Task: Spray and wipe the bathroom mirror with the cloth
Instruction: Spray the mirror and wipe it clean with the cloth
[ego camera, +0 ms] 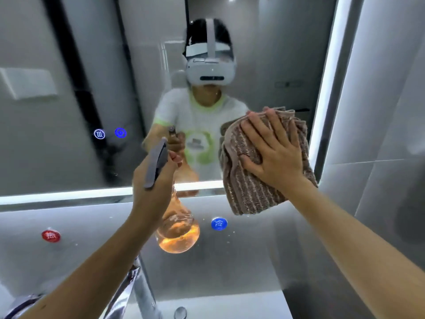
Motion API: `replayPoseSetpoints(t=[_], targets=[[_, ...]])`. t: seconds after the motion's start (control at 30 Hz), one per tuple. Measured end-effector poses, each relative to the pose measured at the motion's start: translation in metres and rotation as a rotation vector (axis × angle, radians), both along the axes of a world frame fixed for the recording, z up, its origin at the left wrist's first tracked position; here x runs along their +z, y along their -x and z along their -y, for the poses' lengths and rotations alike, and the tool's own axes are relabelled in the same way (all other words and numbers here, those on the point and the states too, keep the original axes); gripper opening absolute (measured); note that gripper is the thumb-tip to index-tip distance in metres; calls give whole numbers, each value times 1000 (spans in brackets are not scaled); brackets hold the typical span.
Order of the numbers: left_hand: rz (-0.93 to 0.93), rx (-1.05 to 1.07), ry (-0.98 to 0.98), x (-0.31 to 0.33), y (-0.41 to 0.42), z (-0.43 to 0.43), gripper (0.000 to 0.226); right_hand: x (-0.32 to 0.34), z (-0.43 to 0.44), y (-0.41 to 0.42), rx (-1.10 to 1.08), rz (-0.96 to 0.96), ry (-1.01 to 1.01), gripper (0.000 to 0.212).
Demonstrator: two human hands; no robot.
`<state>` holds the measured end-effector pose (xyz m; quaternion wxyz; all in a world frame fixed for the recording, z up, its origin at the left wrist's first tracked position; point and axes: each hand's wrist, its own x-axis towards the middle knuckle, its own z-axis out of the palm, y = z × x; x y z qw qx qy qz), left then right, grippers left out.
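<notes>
On the mirror (69, 100), flat right hand (273, 155) presses the cloth (248, 194); left hand (154, 185) grips the spray bottle (179, 231), hiding its neck.

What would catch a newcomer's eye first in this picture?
The right hand presses a striped brown cloth flat against the mirror, near its lower right corner. At centre the left hand grips a spray bottle of amber liquid. The mirror's edges glow white.
</notes>
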<state>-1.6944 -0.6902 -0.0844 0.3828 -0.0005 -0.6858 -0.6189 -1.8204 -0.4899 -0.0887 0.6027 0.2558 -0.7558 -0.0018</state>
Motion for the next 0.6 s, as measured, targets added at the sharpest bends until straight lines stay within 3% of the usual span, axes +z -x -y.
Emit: replayPoseSetpoints(t=[0.2, 0.3, 0.43, 0.53, 0.6], targets=[[-38, -85, 79, 13, 18, -10, 17, 10, 45, -6, 12, 82, 286, 65], [-38, -63, 110, 10, 22, -9, 18, -14, 68, -15, 45, 77, 85, 60], [-44, -42, 113, 9, 27, -11, 21, -24, 13, -1, 77, 0, -175, 59], [-27, -50, 98, 16, 25, -16, 19, 5, -21, 7, 19, -9, -83, 59], [-23, -71, 89, 22, 22, -19, 14, 26, -8, 5, 11, -5, 94, 60]])
